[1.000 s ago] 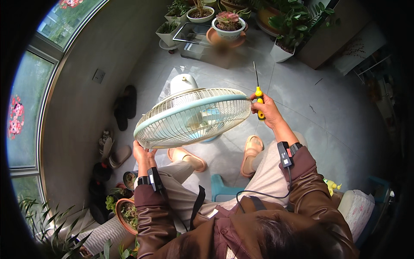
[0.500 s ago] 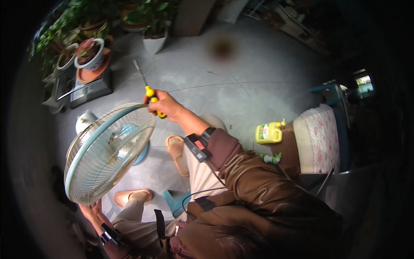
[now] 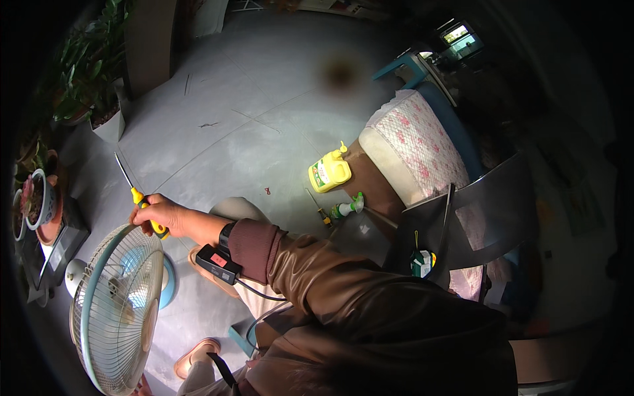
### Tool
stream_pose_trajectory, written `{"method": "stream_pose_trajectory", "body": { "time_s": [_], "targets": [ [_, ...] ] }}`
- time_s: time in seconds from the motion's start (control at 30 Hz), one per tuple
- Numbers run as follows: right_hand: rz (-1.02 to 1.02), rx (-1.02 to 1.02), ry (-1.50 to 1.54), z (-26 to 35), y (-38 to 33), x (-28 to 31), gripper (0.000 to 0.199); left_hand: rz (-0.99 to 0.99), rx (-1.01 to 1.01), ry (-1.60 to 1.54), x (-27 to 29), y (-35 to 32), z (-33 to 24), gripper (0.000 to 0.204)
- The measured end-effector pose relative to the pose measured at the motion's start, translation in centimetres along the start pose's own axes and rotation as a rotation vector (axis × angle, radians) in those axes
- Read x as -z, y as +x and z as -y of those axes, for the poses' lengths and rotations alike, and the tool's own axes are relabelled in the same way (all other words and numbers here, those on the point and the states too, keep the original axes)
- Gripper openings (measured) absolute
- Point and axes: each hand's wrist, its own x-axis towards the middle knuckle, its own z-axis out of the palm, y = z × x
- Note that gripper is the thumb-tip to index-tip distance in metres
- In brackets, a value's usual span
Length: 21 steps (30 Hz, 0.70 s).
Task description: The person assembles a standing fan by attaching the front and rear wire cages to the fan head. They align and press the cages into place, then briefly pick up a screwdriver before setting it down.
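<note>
My right hand [image 3: 158, 214] is closed round the yellow and black handle of a screwdriver [image 3: 137, 194], its metal shaft pointing up and left. That hand is also at the top rim of an electric fan [image 3: 122, 310], which has a round wire guard with a pale blue ring and a blue base. The fan head is tilted on the left side. Only a little of my left hand [image 3: 142, 386] shows, at the guard's lower rim; most of its fingers are hidden.
A yellow jug [image 3: 329, 173], a green-topped spray bottle [image 3: 348, 206] and another screwdriver [image 3: 323, 214] are right of my arm. Beyond them is a chair with a flowered cover [image 3: 422, 142]. Potted plants [image 3: 92, 79] line the left. A blue stool [image 3: 242, 338] is below.
The view has swung right, so the fan and plants sit further left and more of the chair shows. My right hand still holds the screwdriver at the fan's rim.
</note>
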Motion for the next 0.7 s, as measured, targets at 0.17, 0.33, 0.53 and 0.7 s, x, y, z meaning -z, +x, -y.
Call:
{"method": "stream_pose_trajectory", "body": {
  "time_s": [0.17, 0.33, 0.53, 0.7],
  "targets": [
    [-0.092, 0.001, 0.038, -0.6, 0.0, 0.0, 0.006, 0.03, -0.013, 0.037, -1.1, 0.3, 0.5, 0.048],
    [-0.074, -0.012, 0.08, -0.9, 0.0, 0.1, 0.009, 0.053, -0.02, 0.05, -1.4, 0.1, 0.7, 0.048],
    [-0.143, -0.03, 0.058, -1.0, 0.0, 0.0, 0.01, 0.066, -0.026, 0.067, -1.5, 0.3, 0.9, 0.046],
    [-0.14, 0.0, 0.024, -0.8, -0.4, -0.2, 0.011, 0.072, -0.03, 0.077, -1.3, 0.4, 0.9, 0.046]
  ]
}}
